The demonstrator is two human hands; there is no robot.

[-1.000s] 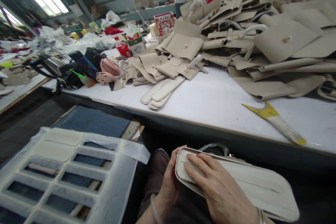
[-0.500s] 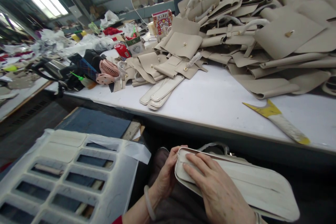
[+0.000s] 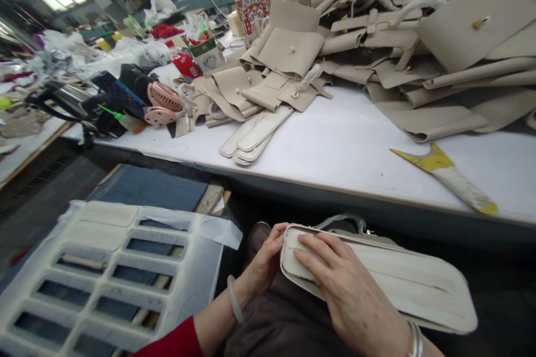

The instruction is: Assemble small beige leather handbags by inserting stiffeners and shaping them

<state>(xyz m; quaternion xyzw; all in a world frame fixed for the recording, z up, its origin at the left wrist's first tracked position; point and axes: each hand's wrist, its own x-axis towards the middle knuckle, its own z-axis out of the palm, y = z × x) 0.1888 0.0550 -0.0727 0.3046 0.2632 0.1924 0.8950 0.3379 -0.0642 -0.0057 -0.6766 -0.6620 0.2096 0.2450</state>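
Note:
A beige handbag lies on my lap, its long off-white base panel (image 3: 412, 279) with rounded ends facing up. A plastic-wrapped handle (image 3: 344, 220) shows behind it. My left hand (image 3: 268, 254) grips the left end of the base at its edge, the thumb hidden from me. Across the panel near that same end, my right hand (image 3: 341, 281) lies with its fingers stretched flat and slightly apart, pressing on the surface. Left of my lap, a whitish frame with rectangular openings (image 3: 104, 245) rests on a blue board (image 3: 148, 187).
On the white table (image 3: 335, 145), a large pile of beige bag pieces (image 3: 477, 61) fills the right. Several off-white strips (image 3: 255, 136) lie near the front edge, and a yellow-tipped scraper-like tool (image 3: 450, 175) is at right. A pink fan (image 3: 163, 101) and kettle (image 3: 62, 101) stand left.
My view has shifted slightly, so the table things sit higher in the picture. Both hands keep nearly the same places on the handbag. More of my red left sleeve shows.

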